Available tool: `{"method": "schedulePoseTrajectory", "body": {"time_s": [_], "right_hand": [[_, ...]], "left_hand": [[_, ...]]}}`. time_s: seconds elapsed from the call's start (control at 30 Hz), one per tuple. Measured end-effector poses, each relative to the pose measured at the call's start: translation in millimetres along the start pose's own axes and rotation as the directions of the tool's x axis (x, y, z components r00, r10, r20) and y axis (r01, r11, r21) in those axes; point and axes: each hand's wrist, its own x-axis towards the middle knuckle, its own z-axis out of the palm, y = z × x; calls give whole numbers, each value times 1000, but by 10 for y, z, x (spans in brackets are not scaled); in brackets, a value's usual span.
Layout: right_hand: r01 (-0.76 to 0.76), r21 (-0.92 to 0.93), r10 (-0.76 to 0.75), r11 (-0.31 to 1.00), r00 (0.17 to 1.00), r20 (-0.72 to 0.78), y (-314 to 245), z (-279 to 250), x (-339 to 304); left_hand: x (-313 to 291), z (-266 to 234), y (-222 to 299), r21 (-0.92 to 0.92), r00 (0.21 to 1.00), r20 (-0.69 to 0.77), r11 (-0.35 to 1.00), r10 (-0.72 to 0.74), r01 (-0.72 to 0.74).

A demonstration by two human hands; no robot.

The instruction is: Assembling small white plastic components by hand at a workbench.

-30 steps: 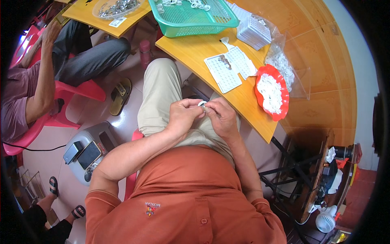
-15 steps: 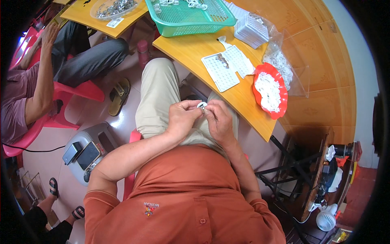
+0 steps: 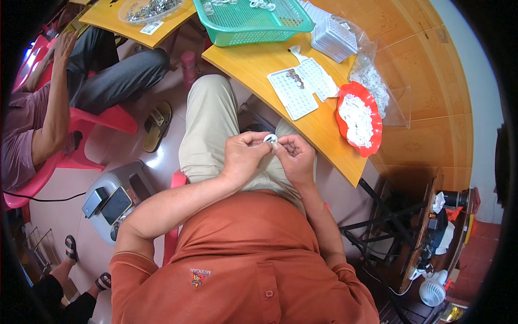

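Note:
Above my lap, my left hand (image 3: pixel 244 155) and my right hand (image 3: pixel 294 157) meet at a small round white plastic piece (image 3: pixel 271 139) with a dark slot in it. Left thumb and forefinger pinch its left side. The right fingertips press on its lower right edge; whether a smaller part sits between them is too small to tell. On the table beyond lies a white tray with rows of small hollows (image 3: pixel 295 105), with several small brownish discs (image 3: pixel 295 78) at its upper edge. A red scalloped dish (image 3: pixel 343 114) of small white pieces stands to its right.
A green basket (image 3: pixel 243 38) holding white rings stands at the table's far edge, beside stacked white trays (image 3: pixel 333 41) and a clear bag of white pieces (image 3: pixel 371 89). Another person (image 3: pixel 40 121) sits at left. A grey stool (image 3: pixel 110 216) carries a phone.
The white piece has turned a little and shifted slightly right in my fingers. My right hand's fingers have curled in closer around its lower edge.

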Motion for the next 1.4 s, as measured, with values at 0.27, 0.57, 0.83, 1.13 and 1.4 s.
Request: {"method": "schedulePoseTrajectory", "body": {"time_s": [0.27,0.57,0.83,1.13,1.4], "right_hand": [[68,-198,-69,978,998,6,-120,5,-15],[393,-499,-396,773,912,105,-126,15,-1],[376,-472,-368,798,923,114,-87,32,-29],[313,-450,-342,836,940,19,-38,78,-68],[90,-218,-124,972,981,-147,52,131,-78]], "left_hand": [[-20,12,19,56,1000,-2,998,19,-19],[-29,25,-3,44,1000,6,999,1,-1],[-53,-2,-65,22,1000,10,1000,-20,19],[-53,20,-119,20,998,39,999,50,-50],[-74,67,-78,78,994,35,991,103,-106]]}}
